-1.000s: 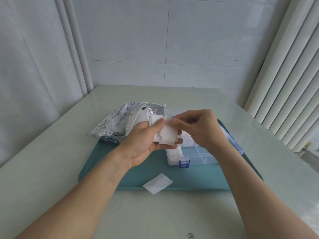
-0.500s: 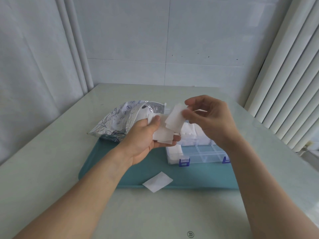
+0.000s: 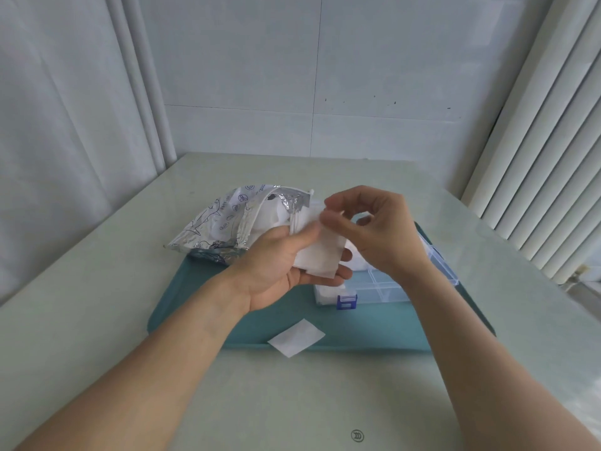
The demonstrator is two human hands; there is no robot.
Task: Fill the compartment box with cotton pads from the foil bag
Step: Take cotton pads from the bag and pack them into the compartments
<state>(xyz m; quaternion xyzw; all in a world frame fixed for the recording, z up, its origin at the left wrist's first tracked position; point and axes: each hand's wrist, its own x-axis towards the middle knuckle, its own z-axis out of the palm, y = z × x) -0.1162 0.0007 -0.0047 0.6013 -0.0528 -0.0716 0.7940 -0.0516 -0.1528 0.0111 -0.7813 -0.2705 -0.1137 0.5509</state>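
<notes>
Foil bag (image 3: 232, 224) lies open-mouthed at the left back of the teal tray (image 3: 201, 297), more white pads showing inside. Our left hand (image 3: 279, 268) cups a small stack of cotton pads (image 3: 320, 255), thumb on top, fingers curled under. Our right hand (image 3: 374, 229) pinches the top edge of the stack between thumb and forefinger, other fingers loosely curled above.

We judge the step is peeling one pad off: slide the top one sideways with a light pinch so only a single sheet comes, with the left thumb clamping the rest.

One loose pad (image 3: 296, 337) overhangs the tray's front lip onto the bench (image 3: 97, 271), easy to knock. The compartment box (image 3: 383, 289) sits just beneath the right wrist, front-left cell holding pads, the cells beside it looking unfilled. We have clear room above it; a window blind (image 3: 536, 151) stands well off to the right.
</notes>
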